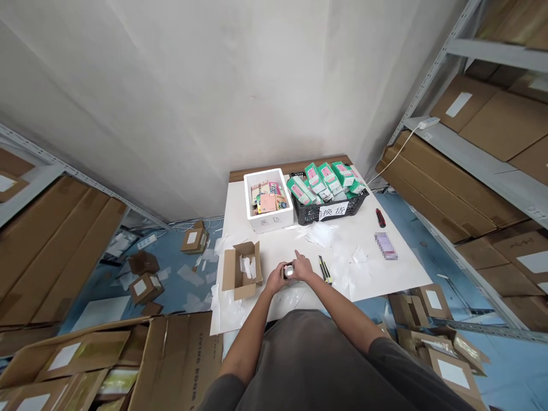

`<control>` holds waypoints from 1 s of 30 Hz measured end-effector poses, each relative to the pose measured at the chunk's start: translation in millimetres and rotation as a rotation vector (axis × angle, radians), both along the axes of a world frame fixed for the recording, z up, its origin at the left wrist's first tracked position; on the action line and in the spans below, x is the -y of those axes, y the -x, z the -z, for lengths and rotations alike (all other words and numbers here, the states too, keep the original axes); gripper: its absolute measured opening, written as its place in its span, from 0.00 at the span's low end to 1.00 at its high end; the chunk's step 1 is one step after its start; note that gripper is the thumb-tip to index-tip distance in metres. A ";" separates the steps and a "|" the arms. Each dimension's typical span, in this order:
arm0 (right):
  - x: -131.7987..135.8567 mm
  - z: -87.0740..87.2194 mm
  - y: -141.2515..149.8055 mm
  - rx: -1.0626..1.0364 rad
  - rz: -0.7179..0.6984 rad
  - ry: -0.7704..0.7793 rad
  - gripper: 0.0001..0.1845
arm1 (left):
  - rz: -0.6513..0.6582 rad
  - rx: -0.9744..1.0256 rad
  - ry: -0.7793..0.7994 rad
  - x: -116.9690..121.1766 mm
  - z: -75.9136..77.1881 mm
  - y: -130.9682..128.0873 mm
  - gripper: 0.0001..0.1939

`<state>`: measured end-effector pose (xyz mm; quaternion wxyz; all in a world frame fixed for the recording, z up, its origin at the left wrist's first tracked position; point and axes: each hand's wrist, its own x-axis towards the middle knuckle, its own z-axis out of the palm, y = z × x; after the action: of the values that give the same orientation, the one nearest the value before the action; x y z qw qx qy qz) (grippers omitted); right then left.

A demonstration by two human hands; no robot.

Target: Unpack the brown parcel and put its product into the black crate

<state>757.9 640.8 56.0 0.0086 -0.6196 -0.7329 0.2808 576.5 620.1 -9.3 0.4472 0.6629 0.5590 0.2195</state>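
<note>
Over the white table (pixel 385 274), both my hands meet around a small shiny object (pixel 289 271). My left hand (pixel 277 278) is wrapped round its left side. My right hand (pixel 303 266) grips its right side, with one finger raised. What the object is I cannot make out. Just left of my hands lies an open small cardboard box (pixel 242 269) with white paper inside. A yellow and black utility knife (pixel 324 269) lies right of my right hand.
At the table's back stand a white foam box (pixel 268 200) of coloured packs and a black crate (pixel 329 206) of green boxes. A red cutter (pixel 380 217) and a pink item (pixel 386 246) lie right. Cardboard boxes litter the blue floor; shelves of cartons flank both sides.
</note>
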 end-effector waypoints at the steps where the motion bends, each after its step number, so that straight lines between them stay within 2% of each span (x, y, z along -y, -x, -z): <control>1: -3.3 -1.3 2.3 -0.004 -0.014 0.002 0.24 | -0.004 -0.022 0.001 -1.4 0.5 -0.4 0.42; 8: -15.7 6.8 5.8 -0.040 0.054 0.105 0.29 | -0.028 -0.009 -0.057 0.4 4.1 -7.5 0.41; 11: -16.9 11.4 1.3 -0.080 0.074 0.118 0.27 | -0.027 0.003 -0.076 2.9 4.5 -9.0 0.40; 15: -12.6 11.6 -1.0 -0.061 0.067 0.056 0.25 | -0.049 -0.008 -0.088 3.2 3.3 -8.9 0.40; 21: 4.3 2.1 4.7 -0.087 0.024 -0.096 0.25 | -0.018 -0.059 -0.090 2.3 0.6 -7.5 0.38; 25: 5.3 -20.9 -7.7 -0.138 0.029 -0.167 0.18 | -0.048 -0.118 -0.082 3.9 2.8 -10.5 0.41; 30: -24.6 -83.3 -42.5 -0.311 0.033 -0.230 0.15 | -0.091 -0.162 -0.098 1.0 -2.9 -19.0 0.40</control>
<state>800.3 665.4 139.3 0.1972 -0.5756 -0.7397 0.2876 595.5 619.1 -6.4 0.3570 0.6734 0.6116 0.2122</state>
